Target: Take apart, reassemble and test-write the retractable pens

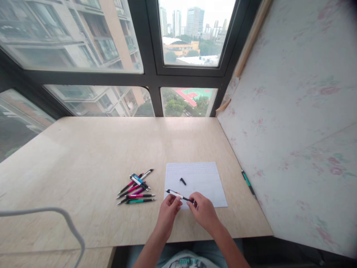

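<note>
A white pen [176,194] with black ends is held level between my two hands, just above a sheet of paper [200,188]. My left hand [169,208] is closed on its white barrel, the thumb and fingers pinching it. On the dark end, the fingers of my right hand [202,208] are closed, hiding the tip. A short black piece [183,181], perhaps a pen grip or cap, lies on the paper beyond the hands. Faint lines of writing run across the upper part of the sheet.
Left of the paper lies a loose pile of several pens [138,186] in pink, blue, white, purple and green. One green pen [248,183] rests along the wall at right. A grey cable [67,219] arcs across the lower left. Windows border the far edge of the tabletop [92,149].
</note>
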The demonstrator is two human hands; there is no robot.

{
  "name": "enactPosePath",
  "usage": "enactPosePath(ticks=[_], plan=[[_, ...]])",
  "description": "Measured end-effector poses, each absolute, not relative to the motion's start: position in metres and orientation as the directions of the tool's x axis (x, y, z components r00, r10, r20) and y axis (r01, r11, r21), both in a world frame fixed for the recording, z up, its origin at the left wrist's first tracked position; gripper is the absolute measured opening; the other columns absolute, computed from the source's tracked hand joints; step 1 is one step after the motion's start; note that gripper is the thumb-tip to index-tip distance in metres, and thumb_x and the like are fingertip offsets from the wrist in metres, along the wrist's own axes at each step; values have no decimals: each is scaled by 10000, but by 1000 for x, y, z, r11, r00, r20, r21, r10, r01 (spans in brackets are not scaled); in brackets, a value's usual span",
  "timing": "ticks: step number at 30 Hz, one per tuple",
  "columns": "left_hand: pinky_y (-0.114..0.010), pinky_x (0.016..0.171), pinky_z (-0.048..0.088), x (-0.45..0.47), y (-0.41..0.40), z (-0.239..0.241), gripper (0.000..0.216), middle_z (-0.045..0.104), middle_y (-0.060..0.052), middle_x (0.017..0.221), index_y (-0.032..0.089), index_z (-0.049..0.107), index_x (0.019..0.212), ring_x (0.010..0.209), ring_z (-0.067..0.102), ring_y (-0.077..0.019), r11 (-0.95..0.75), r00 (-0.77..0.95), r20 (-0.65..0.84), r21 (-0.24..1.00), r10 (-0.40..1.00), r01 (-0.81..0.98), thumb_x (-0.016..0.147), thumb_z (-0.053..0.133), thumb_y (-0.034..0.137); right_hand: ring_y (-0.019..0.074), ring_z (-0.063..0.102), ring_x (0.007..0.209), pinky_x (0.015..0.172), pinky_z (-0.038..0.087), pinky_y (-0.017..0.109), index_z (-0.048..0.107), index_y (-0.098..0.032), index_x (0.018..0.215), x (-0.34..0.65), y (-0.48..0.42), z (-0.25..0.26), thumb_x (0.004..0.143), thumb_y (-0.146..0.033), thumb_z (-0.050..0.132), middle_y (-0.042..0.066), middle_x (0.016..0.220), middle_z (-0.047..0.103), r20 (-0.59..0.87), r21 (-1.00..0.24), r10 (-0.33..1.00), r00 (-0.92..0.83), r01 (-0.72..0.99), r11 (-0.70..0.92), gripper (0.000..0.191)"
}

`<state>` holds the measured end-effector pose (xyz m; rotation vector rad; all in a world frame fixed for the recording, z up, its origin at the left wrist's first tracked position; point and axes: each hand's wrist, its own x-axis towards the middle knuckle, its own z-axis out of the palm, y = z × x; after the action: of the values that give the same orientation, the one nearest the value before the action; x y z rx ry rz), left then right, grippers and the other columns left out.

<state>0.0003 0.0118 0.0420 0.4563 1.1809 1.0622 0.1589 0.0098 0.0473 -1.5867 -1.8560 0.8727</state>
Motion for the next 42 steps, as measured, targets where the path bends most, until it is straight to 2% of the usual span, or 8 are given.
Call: enactPosePath(ticks=[3,10,16,22,26,32,38,42], plan=[[-196,642,431,2,13,43,301,598,0,796,172,667,835,704,547,-100,475,3,-528,762,849,-441,670,804,383,157,531,683,625,323,257,591,-193,785,160,9,47,914,-282,487,12,753,606,5,-745,981,-196,654,135,188],[-223,667,451,1,13,47,314,603,-4,772,165,669,805,717,559,-119,472,9,-517,774,856,-421,647,813,395,142,525,631,597,333,240,585,-192,727,162,8,47,933,-306,484,-11,669,592,-64,-826,978,-198,561,59,256],[-218,653,452,0,11,50,328,640,-38,810,153,704,867,734,582,-127,469,-11,-532,756,847,-456,659,811,383,166,568,717,650,370,254,629,-195,825,160,7,42,895,-244,549,15,787,647,5,-767,984,-176,631,117,116],[-208,648,457,-5,13,45,326,671,-63,876,136,714,878,722,579,-111,416,-66,-517,752,854,-512,665,823,357,171,600,763,700,400,261,646,-209,913,162,14,43,915,-218,515,24,859,668,34,-734,966,-256,649,198,131],[-193,624,456,-9,17,42,302,670,-63,875,130,700,831,702,578,-97,370,-128,-530,724,838,-582,676,822,358,164,609,763,686,388,251,651,-215,873,167,23,43,882,-164,525,14,852,679,-15,-669,958,-287,714,204,136],[-182,619,470,-17,18,39,293,676,-61,884,136,688,841,711,601,-95,354,-133,-535,704,834,-616,690,819,350,153,569,651,601,338,258,615,-204,710,163,48,39,948,-310,475,11,704,646,-19,-533,992,-126,841,97,296],[-184,649,497,-22,13,36,287,684,-55,879,146,679,834,729,626,-101,354,-128,-558,669,820,-654,681,829,338,200,603,904,699,406,263,650,-209,913,140,70,35,895,-287,559,72,940,668,21,-401,997,-71,913,74,121],[-175,628,492,-25,12,35,302,690,-47,861,147,684,835,700,625,-91,355,-132,-569,660,812,-663,663,842,338,204,590,933,680,418,259,637,-208,911,126,71,30,874,-242,572,73,970,653,9,-325,998,-68,943,67,83]])
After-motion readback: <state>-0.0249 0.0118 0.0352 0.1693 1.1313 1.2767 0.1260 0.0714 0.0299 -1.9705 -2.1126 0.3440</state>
